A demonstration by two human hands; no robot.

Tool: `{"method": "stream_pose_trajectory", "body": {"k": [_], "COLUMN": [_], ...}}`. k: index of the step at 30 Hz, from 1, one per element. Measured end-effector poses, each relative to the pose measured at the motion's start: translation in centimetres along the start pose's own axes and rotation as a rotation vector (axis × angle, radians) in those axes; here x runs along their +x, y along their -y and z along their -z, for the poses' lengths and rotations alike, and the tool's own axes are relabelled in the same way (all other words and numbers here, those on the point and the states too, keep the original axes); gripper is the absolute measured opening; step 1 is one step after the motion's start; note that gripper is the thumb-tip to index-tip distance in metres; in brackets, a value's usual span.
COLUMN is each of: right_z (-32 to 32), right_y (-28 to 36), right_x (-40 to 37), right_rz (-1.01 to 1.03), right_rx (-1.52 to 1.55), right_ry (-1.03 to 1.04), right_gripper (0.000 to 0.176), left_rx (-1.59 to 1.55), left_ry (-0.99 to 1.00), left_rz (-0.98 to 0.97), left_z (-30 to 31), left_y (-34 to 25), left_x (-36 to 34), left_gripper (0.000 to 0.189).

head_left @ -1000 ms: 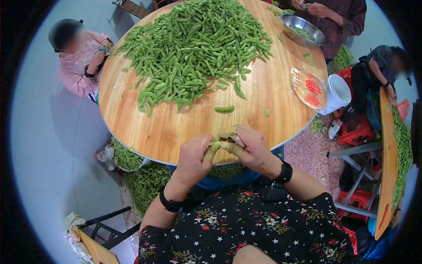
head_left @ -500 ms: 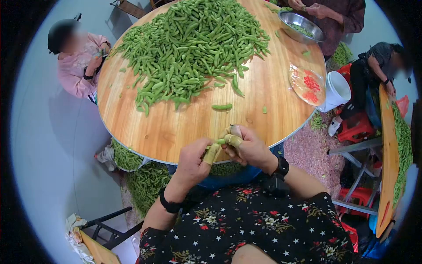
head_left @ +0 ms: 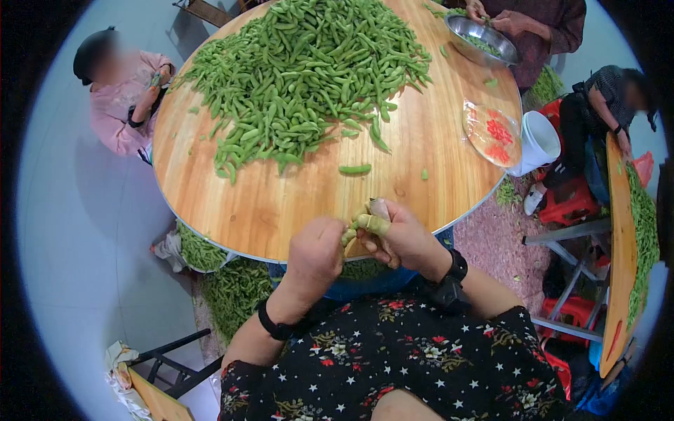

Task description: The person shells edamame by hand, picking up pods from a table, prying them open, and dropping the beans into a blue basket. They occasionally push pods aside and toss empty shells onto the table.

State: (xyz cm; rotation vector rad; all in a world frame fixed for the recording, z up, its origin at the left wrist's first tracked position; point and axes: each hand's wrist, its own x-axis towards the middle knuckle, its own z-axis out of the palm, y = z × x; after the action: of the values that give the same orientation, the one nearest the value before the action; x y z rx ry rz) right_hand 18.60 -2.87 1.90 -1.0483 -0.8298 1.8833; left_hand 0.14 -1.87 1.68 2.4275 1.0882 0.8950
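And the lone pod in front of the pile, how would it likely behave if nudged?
The lone pod looks slim and small, so probably light. It lies lengthwise on the smooth-looking table, so a push would likely slide it easily; its long, narrow shape might let it roll a little too.

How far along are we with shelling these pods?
Some looks done: green bits in the bowl, likely husks on the floor. In hand: left hand and right hand meet around what may be a pod. Remaining: the big pile on the table.
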Motion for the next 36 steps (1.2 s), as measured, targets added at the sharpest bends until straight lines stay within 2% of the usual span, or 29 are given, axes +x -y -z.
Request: {"method": "stream_pose_trajectory", "body": {"k": [2,4,6,8,9,10,11,12,13,14,16,17,18,19,20,24,26,27,29,30,32,33,35,36], "right_z": [0.6,0.8,0.8,0.7,0.7,0.7,0.7,0.7,0.8,0.8,0.4,0.2,0.1,0.2,0.2,0.1,0.1,0.1,0.2,0.4,0.4,0.3,0.5,0.6], "right_y": [-0.2,-0.5,-0.3,0.3,0.1,-0.4,-0.8,-1.2,-1.7,-1.9,-1.2,-0.8,-0.4,0.0,0.2,-0.6,-1.6,-1.5,-0.8,-0.7,-0.5,-0.5,-0.4,-0.7], "right_x": [0.3,0.7,0.8,0.7,0.7,0.7,0.7,1.0,1.2,1.3,0.9,0.7,0.4,0.2,0.1,0.5,0.9,0.7,0.0,-0.4,-0.8,-1.0,-0.6,0.1], "right_rz": [-0.073,-0.108,-0.141,-0.039,-0.038,0.074,0.186,0.184,0.334,0.484,0.410,0.334,0.335,0.203,0.070,0.025,0.463,0.463,0.484,0.586,0.654,0.719,0.720,0.702], "right_rx": [-0.023,0.032,0.084,-0.056,-0.055,-0.059,-0.064,-0.062,-0.206,-0.349,-0.283,-0.217,-0.217,-0.116,-0.014,-0.097,-0.622,-0.620,-0.829,-0.866,-0.971,-1.079,-1.063,-0.957], "right_ry": [0.072,0.067,0.065,0.134,0.134,0.133,0.133,0.132,0.082,0.031,0.031,0.031,0.038,0.055,0.072,0.048,0.035,0.036,0.276,0.391,0.437,0.486,0.510,0.493], "right_gripper": [0.018,0.019,0.019,0.016,0.016,0.013,0.011,0.011,0.010,0.011,0.011,0.012,0.012,0.010,0.009,0.009,0.011,0.011,0.014,0.012,0.012,0.012,0.010,0.009], "left_rx": [0.063,0.065,-0.004,-0.071,-0.253,-0.435,-0.435,-0.579,-0.724,-0.724,-0.509,-0.505,-0.395,-0.283,-0.242,-0.147,-0.084,-0.068,0.036,0.090,0.446,0.597,0.595,0.597], "left_ry": [0.010,0.025,-0.018,-0.063,-0.031,0.002,0.004,0.010,0.014,0.013,0.000,-0.005,-0.064,-0.121,-0.169,-0.085,-0.073,-0.051,-0.015,0.029,0.240,0.257,0.240,0.237], "left_rz": [-0.052,-0.194,-0.177,-0.163,0.050,0.268,0.271,0.409,0.550,0.554,0.396,0.394,0.265,0.135,0.084,0.030,0.058,0.101,0.213,0.309,0.478,0.388,0.315,0.310], "left_z": [-0.1,0.0,-0.3,-0.3,-0.2,-0.2,-0.5,-0.9,-1.1,-1.1,-0.8,-0.8,-0.8,-0.9,-0.9,0.1,1.2,2.1,5.1,6.6,9.4,10.3,10.7,10.2], "left_y": [-0.1,0.0,0.6,0.5,0.0,-0.2,-0.1,0.2,0.3,0.3,0.1,0.0,-0.2,-0.4,-0.8,-1.1,-1.6,-1.7,-1.7,-1.3,-1.0,-0.9,-1.1,-0.9], "left_x": [0.1,0.1,0.2,0.5,0.4,0.3,0.1,0.0,-0.2,-0.2,0.2,0.2,0.2,0.2,0.1,-0.6,-1.7,-2.6,-4.4,-5.4,-7.0,-7.2,-5.1,-3.9], "left_gripper": [0.013,0.011,0.008,0.005,0.005,0.005,0.005,0.006,0.010,0.010,0.007,0.007,0.011,0.016,0.014,0.012,0.010,0.008,0.010,0.011,0.023,0.029,0.029,0.029]}}
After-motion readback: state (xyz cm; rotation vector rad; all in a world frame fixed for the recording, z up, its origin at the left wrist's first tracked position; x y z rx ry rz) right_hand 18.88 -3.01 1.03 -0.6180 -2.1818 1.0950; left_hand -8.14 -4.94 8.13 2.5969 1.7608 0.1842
